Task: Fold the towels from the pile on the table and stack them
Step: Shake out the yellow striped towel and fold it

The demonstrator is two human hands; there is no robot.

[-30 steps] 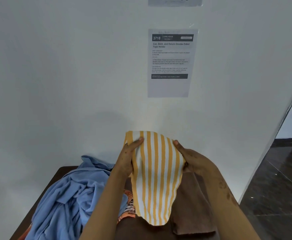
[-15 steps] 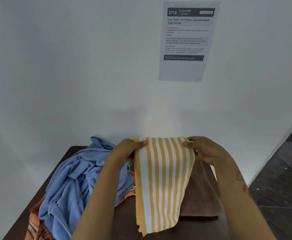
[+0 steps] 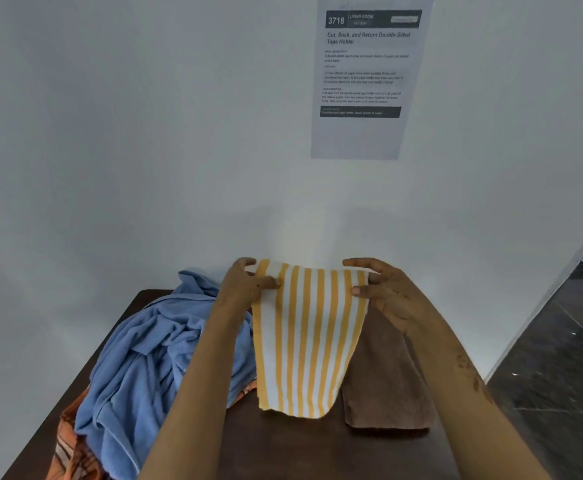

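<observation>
Since half a second ago both hands have spread slightly apart along the top edge of the striped towel, which now hangs flatter and wider, its lower end just above the near part of the worktop.

Head view: the left hand pinches the towel's upper left corner, thumb across the front of the cloth and fingers curled behind the edge. The right hand grips the upper right corner the same way, thumb pressed on the front and fingers arched over the top. The yellow-and-white towel is held up in the air between them, stripes running vertically, in front of the white wall. Right of it and partly behind it, a folded brown towel lies flat on the dark worktop. On the left sits the pile: a crumpled blue towel on top of an orange patterned cloth. A printed sheet is stuck to the wall above.
</observation>
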